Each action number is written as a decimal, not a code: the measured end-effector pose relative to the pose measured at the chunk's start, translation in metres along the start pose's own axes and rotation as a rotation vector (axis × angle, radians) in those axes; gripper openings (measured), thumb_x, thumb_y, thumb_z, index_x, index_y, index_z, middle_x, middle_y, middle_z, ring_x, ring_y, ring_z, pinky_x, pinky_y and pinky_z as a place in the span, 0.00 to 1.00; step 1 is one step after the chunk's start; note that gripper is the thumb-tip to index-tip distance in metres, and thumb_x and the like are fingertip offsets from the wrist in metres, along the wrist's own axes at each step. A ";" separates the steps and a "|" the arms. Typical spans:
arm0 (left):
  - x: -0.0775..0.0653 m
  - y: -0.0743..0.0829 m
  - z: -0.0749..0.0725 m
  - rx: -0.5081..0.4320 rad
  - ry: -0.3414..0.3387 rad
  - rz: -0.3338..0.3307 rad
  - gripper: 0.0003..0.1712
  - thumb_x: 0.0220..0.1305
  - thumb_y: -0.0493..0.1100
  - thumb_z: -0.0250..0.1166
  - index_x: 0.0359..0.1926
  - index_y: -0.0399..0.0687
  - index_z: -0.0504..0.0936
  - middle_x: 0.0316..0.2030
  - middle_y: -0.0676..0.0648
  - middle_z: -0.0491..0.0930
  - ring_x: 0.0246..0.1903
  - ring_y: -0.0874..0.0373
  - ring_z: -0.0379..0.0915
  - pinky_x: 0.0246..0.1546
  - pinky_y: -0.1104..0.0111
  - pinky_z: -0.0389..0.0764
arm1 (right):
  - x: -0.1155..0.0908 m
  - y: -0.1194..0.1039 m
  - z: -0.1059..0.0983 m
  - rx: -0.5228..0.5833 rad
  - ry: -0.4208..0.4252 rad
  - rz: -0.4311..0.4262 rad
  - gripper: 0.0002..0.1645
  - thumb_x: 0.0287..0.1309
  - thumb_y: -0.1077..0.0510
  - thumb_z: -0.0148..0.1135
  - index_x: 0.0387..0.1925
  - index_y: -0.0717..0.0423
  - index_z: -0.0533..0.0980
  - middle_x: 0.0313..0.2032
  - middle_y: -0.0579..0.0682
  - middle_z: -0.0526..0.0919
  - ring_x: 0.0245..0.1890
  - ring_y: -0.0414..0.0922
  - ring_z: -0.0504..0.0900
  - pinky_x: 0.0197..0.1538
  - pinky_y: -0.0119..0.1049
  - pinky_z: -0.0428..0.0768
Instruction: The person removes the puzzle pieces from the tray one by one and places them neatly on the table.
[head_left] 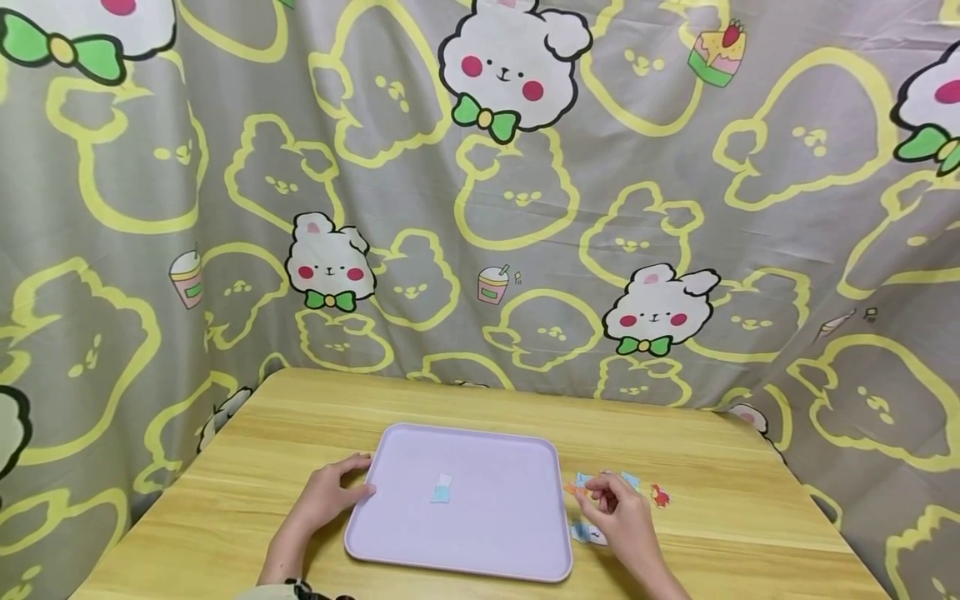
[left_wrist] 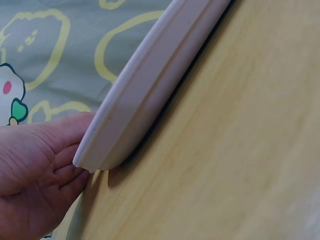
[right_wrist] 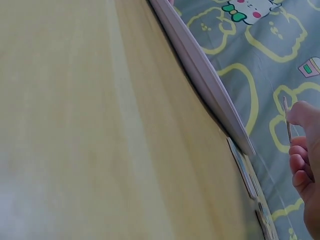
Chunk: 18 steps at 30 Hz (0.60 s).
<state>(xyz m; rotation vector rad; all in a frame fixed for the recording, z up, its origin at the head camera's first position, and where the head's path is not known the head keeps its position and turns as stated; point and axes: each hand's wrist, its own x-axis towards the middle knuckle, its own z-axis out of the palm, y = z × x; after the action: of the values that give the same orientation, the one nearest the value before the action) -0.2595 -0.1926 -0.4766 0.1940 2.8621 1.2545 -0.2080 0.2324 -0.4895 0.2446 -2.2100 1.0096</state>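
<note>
A pale purple tray (head_left: 495,525) lies on the wooden table, with a small white and light-blue flat piece (head_left: 441,490) on it, left of centre. My left hand (head_left: 327,493) holds the tray's left rim; in the left wrist view its fingers (left_wrist: 70,160) curl at the tray's edge. At the tray's right side, my right hand (head_left: 618,508) pinches a small orange flat piece (head_left: 575,490) between thumb and fingertips. Seen edge-on in the right wrist view, that thin piece (right_wrist: 287,120) is raised off the table.
Around my right hand lie several flat pieces: a light-blue one (head_left: 631,480) partly hidden behind the hand, a red one (head_left: 660,497) to the right, and a blue and white one (head_left: 588,533) close by the tray. A patterned grey curtain (head_left: 420,192) hangs behind the table (head_left: 720,467).
</note>
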 end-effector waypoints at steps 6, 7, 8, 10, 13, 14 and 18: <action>0.001 -0.001 0.001 0.002 0.001 0.006 0.27 0.58 0.43 0.71 0.58 0.40 0.80 0.64 0.32 0.71 0.67 0.31 0.62 0.68 0.40 0.64 | -0.003 0.005 -0.009 -0.019 0.010 -0.002 0.12 0.39 0.70 0.75 0.25 0.56 0.80 0.20 0.41 0.74 0.20 0.27 0.67 0.21 0.18 0.68; 0.001 -0.001 0.001 0.002 0.002 0.006 0.26 0.58 0.43 0.71 0.58 0.40 0.80 0.65 0.32 0.71 0.67 0.31 0.62 0.68 0.40 0.63 | -0.004 0.006 -0.010 -0.025 0.011 -0.003 0.12 0.39 0.70 0.75 0.25 0.56 0.80 0.20 0.41 0.74 0.20 0.27 0.66 0.21 0.19 0.68; 0.001 -0.001 0.001 0.002 0.002 0.006 0.26 0.58 0.43 0.71 0.58 0.40 0.80 0.65 0.32 0.71 0.67 0.31 0.62 0.68 0.40 0.63 | -0.004 0.007 -0.012 -0.028 0.011 0.001 0.12 0.39 0.70 0.75 0.25 0.56 0.80 0.20 0.41 0.74 0.20 0.27 0.66 0.21 0.18 0.68; 0.001 -0.001 0.001 0.004 0.003 0.005 0.26 0.58 0.43 0.71 0.58 0.40 0.80 0.65 0.32 0.71 0.67 0.31 0.62 0.67 0.40 0.64 | -0.005 0.008 -0.014 -0.038 0.015 -0.003 0.12 0.38 0.70 0.76 0.25 0.57 0.80 0.20 0.41 0.74 0.20 0.26 0.66 0.20 0.18 0.67; 0.001 -0.002 0.001 0.004 0.006 0.006 0.26 0.58 0.42 0.71 0.58 0.40 0.80 0.65 0.31 0.71 0.67 0.31 0.62 0.67 0.40 0.64 | -0.006 0.011 -0.019 -0.049 0.023 -0.007 0.13 0.37 0.71 0.76 0.25 0.57 0.80 0.20 0.40 0.74 0.20 0.26 0.66 0.21 0.18 0.67; 0.001 -0.002 0.001 0.005 0.006 0.007 0.26 0.58 0.42 0.71 0.58 0.40 0.80 0.65 0.31 0.71 0.67 0.31 0.62 0.68 0.40 0.63 | -0.007 0.012 -0.020 -0.050 0.026 -0.009 0.13 0.37 0.71 0.76 0.25 0.56 0.80 0.20 0.39 0.74 0.20 0.26 0.66 0.21 0.18 0.67; 0.001 -0.002 0.001 0.009 0.006 0.009 0.27 0.57 0.43 0.71 0.58 0.40 0.80 0.64 0.31 0.71 0.67 0.31 0.62 0.68 0.40 0.64 | -0.009 0.015 -0.028 -0.064 0.024 -0.019 0.14 0.37 0.71 0.76 0.25 0.55 0.80 0.20 0.38 0.73 0.20 0.26 0.66 0.21 0.17 0.67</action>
<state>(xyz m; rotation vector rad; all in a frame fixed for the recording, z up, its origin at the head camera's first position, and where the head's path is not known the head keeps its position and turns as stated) -0.2604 -0.1937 -0.4788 0.2048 2.8755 1.2457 -0.1931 0.2621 -0.4913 0.2223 -2.2106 0.9250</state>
